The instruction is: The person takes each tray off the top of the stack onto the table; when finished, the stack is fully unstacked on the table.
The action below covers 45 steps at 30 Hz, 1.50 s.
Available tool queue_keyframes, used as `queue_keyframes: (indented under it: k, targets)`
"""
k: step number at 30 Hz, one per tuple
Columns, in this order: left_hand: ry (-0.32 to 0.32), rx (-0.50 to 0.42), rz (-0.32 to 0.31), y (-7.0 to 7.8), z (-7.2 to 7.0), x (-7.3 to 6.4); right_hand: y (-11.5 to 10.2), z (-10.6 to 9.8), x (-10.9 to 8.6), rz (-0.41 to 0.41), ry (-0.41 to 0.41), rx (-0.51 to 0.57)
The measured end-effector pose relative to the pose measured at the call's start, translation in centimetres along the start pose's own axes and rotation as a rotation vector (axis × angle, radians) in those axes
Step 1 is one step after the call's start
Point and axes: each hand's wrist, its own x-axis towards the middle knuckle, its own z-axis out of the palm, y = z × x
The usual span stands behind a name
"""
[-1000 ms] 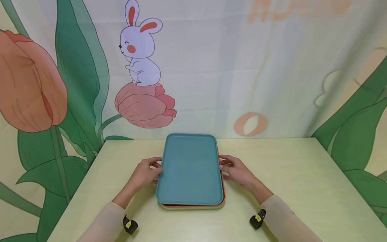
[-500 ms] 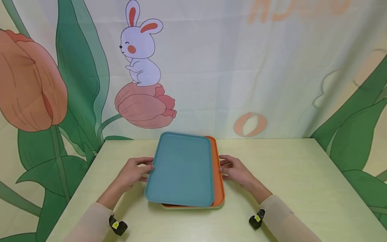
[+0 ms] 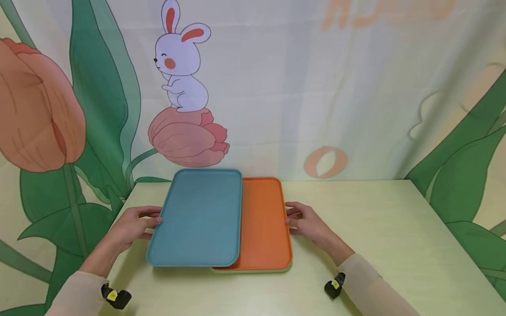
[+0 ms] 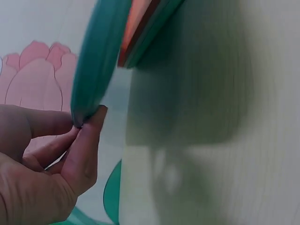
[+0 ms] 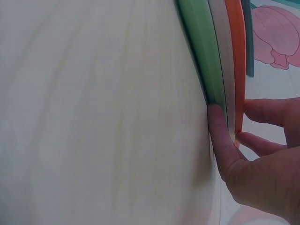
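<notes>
A blue tray (image 3: 199, 219) is pinched at its left edge by my left hand (image 3: 128, 226), thumb on top and fingers beneath. In the left wrist view the tray is raised above the table, its shadow falling below. Its right part overlaps an orange tray (image 3: 264, 224), the top one of a stack. In the right wrist view a whitish tray (image 5: 224, 51) and a green tray (image 5: 201, 51) show under the orange one. My right hand (image 3: 306, 221) holds the stack's right edge between thumb and fingers. The left part of the stack is hidden under the blue tray.
The trays are on a pale wood-look table (image 3: 367, 228). Behind it hangs a cloth backdrop (image 3: 269, 87) printed with a rabbit and tulips. Small black devices (image 3: 335, 285) are worn at both wrists.
My left hand has slid the blue tray leftward off the stack, uncovering much of the orange tray. My right hand has stayed at the stack's right edge.
</notes>
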Motion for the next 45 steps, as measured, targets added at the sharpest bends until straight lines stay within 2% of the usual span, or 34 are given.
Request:
queue_keyframes:
  k: [5, 12, 20, 26, 34, 37, 45]
  targets:
    - [-0.003, 0.063, -0.035, -1.1, -2.5, -0.4, -0.4, 0.0, -0.1, -0.004, -0.007, -0.003]
    - [0.046, 0.095, -0.070, -2.7, -5.1, -0.5, -0.3, -0.1, 0.0, -0.011, -0.008, -0.010]
    - [0.087, 0.132, -0.108, -4.2, -7.1, -0.6, -0.6, 0.0, 0.0, -0.007, -0.002, -0.010]
    - [0.105, 0.143, -0.125, -5.8, -7.5, -0.4, -0.6, -0.1, -0.1, -0.015, -0.008, -0.012]
    - [0.172, 0.187, -0.131, -8.1, -7.3, 0.3, -0.6, -0.1, -0.1, 0.001, -0.012, -0.014]
    - [0.192, 0.203, -0.124, -8.4, -6.9, 0.5, -0.6, -0.1, -0.1, 0.000, -0.018, -0.016]
    - [0.315, 0.314, -0.086, -8.3, -5.7, 0.7, -0.1, -0.1, 0.0, 0.010, -0.002, -0.015]
